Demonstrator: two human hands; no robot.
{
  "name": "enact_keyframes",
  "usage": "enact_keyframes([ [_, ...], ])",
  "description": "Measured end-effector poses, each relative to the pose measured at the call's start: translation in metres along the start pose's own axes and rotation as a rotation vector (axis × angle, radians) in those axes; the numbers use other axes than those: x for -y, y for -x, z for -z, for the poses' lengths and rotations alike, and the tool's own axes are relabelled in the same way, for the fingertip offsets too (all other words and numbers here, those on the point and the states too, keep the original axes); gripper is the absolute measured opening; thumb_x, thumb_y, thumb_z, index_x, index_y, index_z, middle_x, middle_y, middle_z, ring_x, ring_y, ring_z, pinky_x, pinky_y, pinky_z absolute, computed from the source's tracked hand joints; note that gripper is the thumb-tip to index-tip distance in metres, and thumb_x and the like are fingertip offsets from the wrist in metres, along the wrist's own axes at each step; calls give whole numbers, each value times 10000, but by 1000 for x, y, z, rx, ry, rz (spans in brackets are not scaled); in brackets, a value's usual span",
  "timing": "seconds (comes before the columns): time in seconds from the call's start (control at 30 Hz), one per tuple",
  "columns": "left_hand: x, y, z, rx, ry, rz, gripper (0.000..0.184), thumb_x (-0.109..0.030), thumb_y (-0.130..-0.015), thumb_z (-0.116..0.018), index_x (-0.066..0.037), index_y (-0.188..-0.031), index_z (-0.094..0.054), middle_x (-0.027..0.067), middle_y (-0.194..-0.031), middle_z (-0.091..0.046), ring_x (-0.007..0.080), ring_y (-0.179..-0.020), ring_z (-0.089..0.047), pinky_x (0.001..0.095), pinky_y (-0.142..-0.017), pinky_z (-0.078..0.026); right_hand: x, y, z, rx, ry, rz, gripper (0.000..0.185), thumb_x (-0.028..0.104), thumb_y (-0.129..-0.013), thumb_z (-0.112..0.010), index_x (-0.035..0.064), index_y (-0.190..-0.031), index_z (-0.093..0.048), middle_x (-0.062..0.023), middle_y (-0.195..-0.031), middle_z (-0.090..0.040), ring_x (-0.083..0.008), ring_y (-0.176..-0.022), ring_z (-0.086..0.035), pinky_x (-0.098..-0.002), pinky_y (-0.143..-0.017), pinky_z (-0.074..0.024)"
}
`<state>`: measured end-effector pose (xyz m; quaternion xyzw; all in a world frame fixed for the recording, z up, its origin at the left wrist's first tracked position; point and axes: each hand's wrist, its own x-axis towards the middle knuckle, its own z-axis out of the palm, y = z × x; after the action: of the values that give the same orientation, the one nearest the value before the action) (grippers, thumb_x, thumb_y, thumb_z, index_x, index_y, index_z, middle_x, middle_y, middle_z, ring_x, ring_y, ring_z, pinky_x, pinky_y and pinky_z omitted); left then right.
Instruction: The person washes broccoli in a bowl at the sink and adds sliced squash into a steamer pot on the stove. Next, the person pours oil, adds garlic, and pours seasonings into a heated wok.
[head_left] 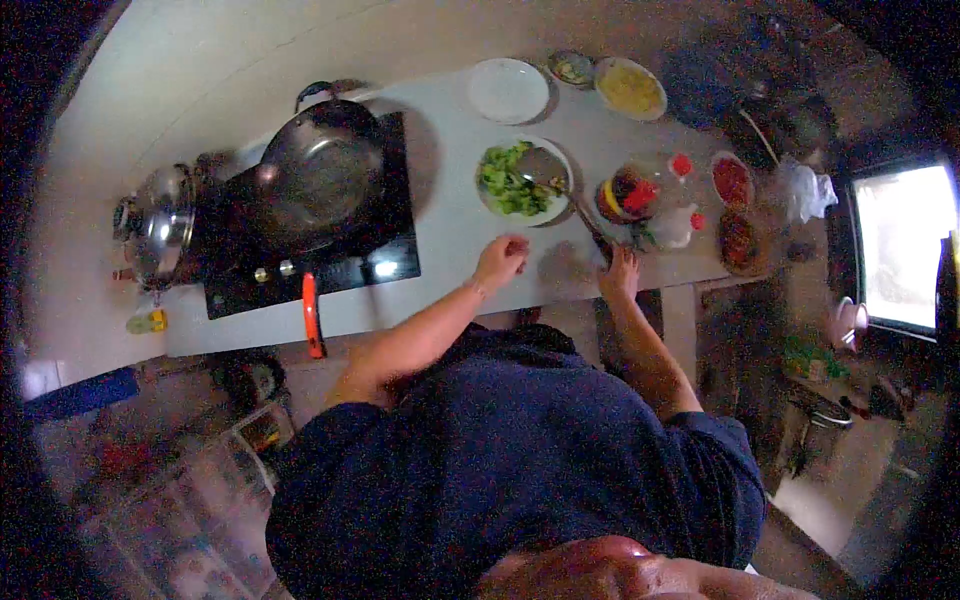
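My right hand (620, 272) is closed round the handle of a ladle (588, 222). The ladle's bowl lies over a white plate (562, 209) of chopped green vegetables (508, 182). Just below that plate, near the counter's front edge, my left hand (503, 262) has its fingers curled in, and nothing shows in them. Right of the plate stand a dark jar with a red and yellow label (628, 194) and clear bottles with red caps (680, 165).
A black wok (328, 175) with an orange-red handle (312, 315) sits on the hob (400, 190). A lidded steel pot (165, 228) stands further left. Along the back are an empty white plate (508, 91), a small bowl (571, 69) and a yellow-filled plate (631, 89). Red-filled dishes (732, 182) stand right.
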<state>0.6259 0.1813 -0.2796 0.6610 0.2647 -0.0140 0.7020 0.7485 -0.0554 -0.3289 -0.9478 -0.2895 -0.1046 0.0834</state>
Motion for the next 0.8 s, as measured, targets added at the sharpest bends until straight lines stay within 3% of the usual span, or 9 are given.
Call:
enact_keyframes([
  [0.07,56,10,35,63,130,218,218,-90,-790,-534,1,-984,-498,81,-804,-575,128,-623,-560,255,-539,-486,2,-8,-22,297,-20,-75,471,246,-752,-573,44,-1158,-445,-204,-1048,-503,-358,-963,-486,-443,-798,-410],
  [0.17,70,38,73,121,149,315,225,-99,-796,-534,20,-981,-487,94,-827,-571,127,-630,-557,256,-551,-494,23,-25,-15,443,-92,-298,490,273,-768,-545,65,-1195,-425,-206,-1089,-490,-340,-1011,-478,-416,-836,-404],
  [0.3,38,62,119,128,172,259,206,-101,-816,-514,8,-990,-492,97,-839,-569,137,-640,-558,267,-573,-501,28,-17,-35,419,-179,-325,445,239,-775,-531,29,-1158,-446,-219,-1034,-519,-345,-982,-496,-435,-827,-406],
  [0.4,25,82,146,57,175,184,197,-99,-831,-498,3,-999,-494,105,-861,-563,145,-658,-562,272,-598,-505,24,-7,-54,238,-171,-229,423,237,-786,-521,12,-1138,-460,-215,-1015,-528,-355,-958,-506,-438,-818,-410],
  [0.5,11,107,163,17,290,183,196,-102,-844,-490,3,-1010,-494,111,-887,-559,163,-726,-570,283,-638,-508,28,-18,-29,357,-299,-277,412,237,-791,-520,5,-1128,-469,-211,-1035,-530,-355,-962,-511,-429,-817,-416],
  [0.57,22,114,171,-17,353,213,196,-99,-845,-489,1,-1014,-495,110,-892,-558,170,-742,-571,289,-649,-509,-16,-6,-111,348,-532,-434,403,251,-789,-530,-2,-1100,-488,-212,-1036,-529,-360,-953,-513,-439,-791,-421],
  [0.63,33,119,172,-43,367,230,209,-107,-850,-484,-2,-1029,-490,108,-902,-557,183,-754,-570,301,-673,-502,-36,3,-122,286,-486,-404,393,260,-789,-536,3,-1084,-500,-208,-1039,-530,-360,-940,-516,-444,-774,-423],
  [0.7,41,121,168,-44,327,274,217,-118,-854,-478,-3,-1038,-484,108,-906,-556,185,-759,-567,304,-681,-494,-13,-5,-80,191,-168,-179,381,263,-791,-539,19,-1081,-505,-198,-1044,-531,-357,-924,-520,-445,-765,-424],
  [0.8,49,116,154,-30,349,323,221,-129,-861,-466,-3,-1042,-470,109,-903,-551,185,-754,-556,304,-692,-478,-14,-12,-66,231,-436,-367,383,251,-796,-532,68,-1129,-481,-182,-1070,-524,-351,-939,-514,-427,-794,-418],
])
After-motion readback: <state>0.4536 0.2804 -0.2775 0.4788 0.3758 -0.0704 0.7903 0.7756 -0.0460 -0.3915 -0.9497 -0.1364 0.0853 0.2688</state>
